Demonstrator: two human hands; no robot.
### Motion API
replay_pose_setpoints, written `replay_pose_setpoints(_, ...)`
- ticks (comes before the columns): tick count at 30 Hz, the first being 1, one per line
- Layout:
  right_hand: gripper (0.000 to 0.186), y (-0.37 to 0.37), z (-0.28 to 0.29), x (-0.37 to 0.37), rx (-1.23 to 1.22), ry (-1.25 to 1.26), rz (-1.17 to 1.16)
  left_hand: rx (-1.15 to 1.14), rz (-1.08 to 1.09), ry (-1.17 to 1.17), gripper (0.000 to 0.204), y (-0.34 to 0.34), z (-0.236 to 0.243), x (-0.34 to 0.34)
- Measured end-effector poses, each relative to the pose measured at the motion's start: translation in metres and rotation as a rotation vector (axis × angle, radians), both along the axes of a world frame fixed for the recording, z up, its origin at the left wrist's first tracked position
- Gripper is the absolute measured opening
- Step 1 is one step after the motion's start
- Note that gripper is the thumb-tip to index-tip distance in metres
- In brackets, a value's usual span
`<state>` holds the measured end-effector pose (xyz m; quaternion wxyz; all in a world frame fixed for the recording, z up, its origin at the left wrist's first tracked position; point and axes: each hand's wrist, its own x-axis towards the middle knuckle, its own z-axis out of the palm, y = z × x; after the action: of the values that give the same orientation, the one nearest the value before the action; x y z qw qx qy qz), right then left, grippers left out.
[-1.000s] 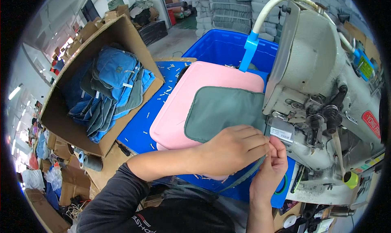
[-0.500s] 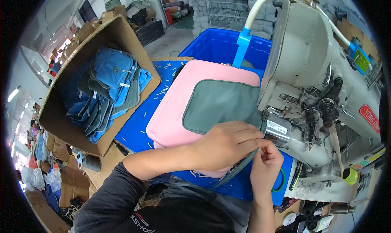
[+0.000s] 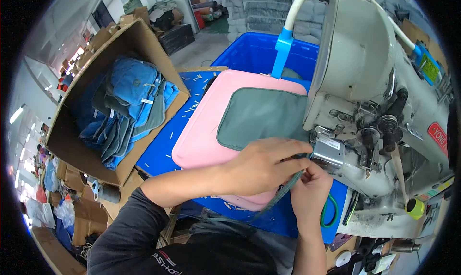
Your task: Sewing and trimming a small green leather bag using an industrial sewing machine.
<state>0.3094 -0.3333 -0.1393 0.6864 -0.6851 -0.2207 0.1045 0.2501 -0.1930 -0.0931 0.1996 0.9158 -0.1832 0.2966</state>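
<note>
Just in front of the sewing machine (image 3: 379, 107), on my camera feed, I see both hands brought together over a narrow grey-green strip (image 3: 283, 191). Nearest the machine's shiny metal plate (image 3: 329, 152), the left hand (image 3: 271, 167) lies palm down, its forearm reaching across from the lower left; its fingers are bent and drawn close, shut around the upper part of the strip, though I can't see the thumb beneath. From below comes the right hand (image 3: 312, 191), half curled, thumb and forefinger pinched on the same strip, their tips meeting the left fingertips; exactly how the tips overlap is hidden from me. The strip runs down from between the hands toward the lower left, past the near edge of a pink padded piece (image 3: 199, 133). On that pink piece I make out a flat grey-green panel (image 3: 264, 114) with rounded corners, the left hand resting over its near edge and its right side reaching the machine. Under it all spreads a blue work surface (image 3: 161, 147), littered with small pale scraps. Just right of the right wrist I see a green loop handle (image 3: 336, 212). Off to the left, a tilted cardboard box (image 3: 153, 49) holds blue and grey fabric pieces (image 3: 132, 80); behind the pink piece stands a blue bin (image 3: 261, 51).
</note>
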Motion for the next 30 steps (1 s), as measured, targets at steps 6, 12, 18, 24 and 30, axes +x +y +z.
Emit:
replay_pose_setpoints(6,0.002,0.001,-0.012,0.006,0.002,-0.122,-0.005,0.108,-0.085,-0.071,0.027,0.007,-0.01,0.009)
replay_pose_setpoints(12,0.007,-0.002,0.006,0.004,0.013,-0.041,-0.002,0.137,-0.117,-0.054,0.026,0.012,-0.006,0.015)
replay_pose_setpoints(18,0.008,0.002,0.004,0.002,-0.043,-0.017,-0.023,-0.196,-0.099,0.132,0.032,0.018,-0.004,0.011)
replay_pose_setpoints(24,0.014,0.004,-0.001,0.001,-0.163,-0.202,-0.063,0.001,-0.219,0.092,0.032,0.027,0.006,0.018)
replay_pose_setpoints(30,0.012,-0.002,-0.004,0.005,-0.13,-0.19,-0.025,0.188,-0.207,-0.009,0.027,0.021,0.006,0.023)
